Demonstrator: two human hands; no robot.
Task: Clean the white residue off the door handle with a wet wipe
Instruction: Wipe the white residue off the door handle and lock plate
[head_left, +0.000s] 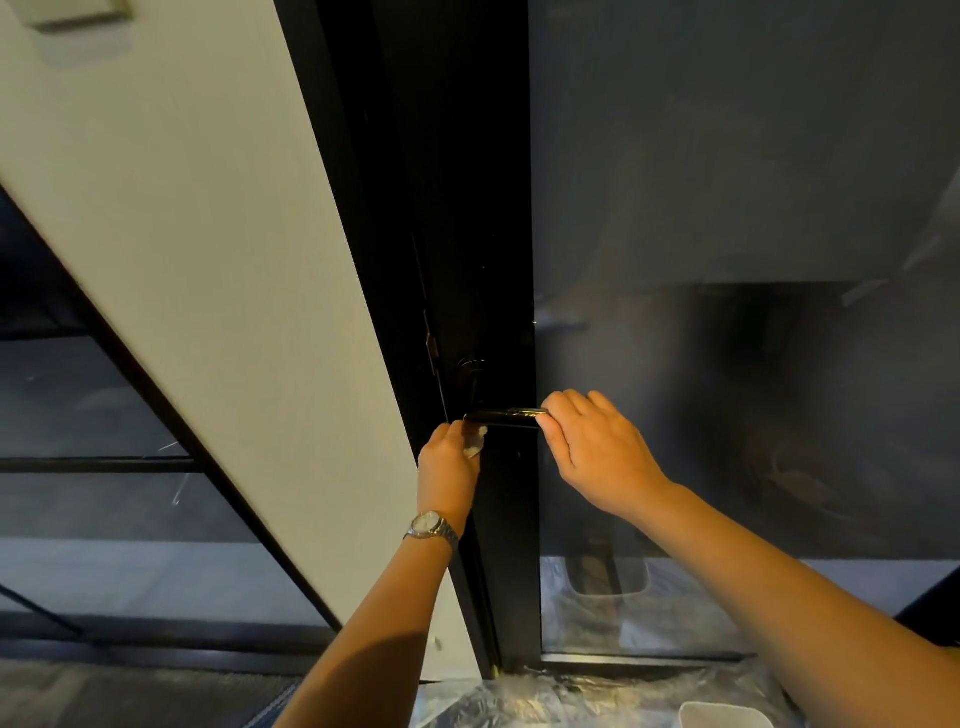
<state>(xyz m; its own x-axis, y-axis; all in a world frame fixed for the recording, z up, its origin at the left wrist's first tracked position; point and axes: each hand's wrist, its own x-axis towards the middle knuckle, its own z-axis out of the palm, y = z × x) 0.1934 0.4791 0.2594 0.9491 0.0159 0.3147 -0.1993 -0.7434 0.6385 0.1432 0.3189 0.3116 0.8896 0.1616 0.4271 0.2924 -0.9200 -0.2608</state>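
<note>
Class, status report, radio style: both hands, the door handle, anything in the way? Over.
Left hand pinches wet wipe at pivot end of door handle. Right hand grips its free end. Nothing in the way. Residue too small to tell.

Left of the left hand (449, 467) a white wall (208, 260) slants upward, with a pale plate (78, 21) fixed near its top. Farther left, dark glass panes (78, 405) sit between thin black bars (93, 464). Beyond the right hand (597, 457) a smoky glass panel (727, 182) shows dim, blurred reflections. Above and between the two hands rises the black door frame (467, 208). Below them clear plastic sheeting (571, 696) lies spread underfoot, and a white tub (722, 714) stands at its right edge. The light is low.
</note>
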